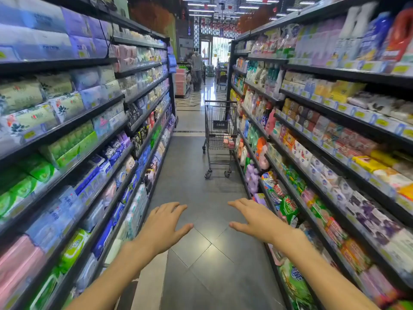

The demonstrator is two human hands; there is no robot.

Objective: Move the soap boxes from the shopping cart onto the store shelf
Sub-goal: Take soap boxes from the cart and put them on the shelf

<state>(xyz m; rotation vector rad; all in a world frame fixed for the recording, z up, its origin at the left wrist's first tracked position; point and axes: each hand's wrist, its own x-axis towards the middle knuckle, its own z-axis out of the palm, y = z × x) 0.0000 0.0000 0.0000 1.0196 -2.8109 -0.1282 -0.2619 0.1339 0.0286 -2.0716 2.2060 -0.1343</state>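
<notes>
A metal shopping cart [215, 124] stands further down the aisle, close against the right-hand shelving. Pink and red soap boxes [228, 141] lie in its basket at the right side. My left hand [164, 224] and my right hand [254, 218] are stretched out in front of me, palms down, fingers straight and spread, holding nothing. Both hands are well short of the cart. The store shelf [335, 139] on the right carries rows of boxed soaps in many colours.
Shelving with tissue packs and pads [67, 130] lines the left side of the aisle. Grey floor tiles [194, 175] run between the two sides up to the cart. A person [196, 70] stands far off at the aisle's end, near another cart [221, 81].
</notes>
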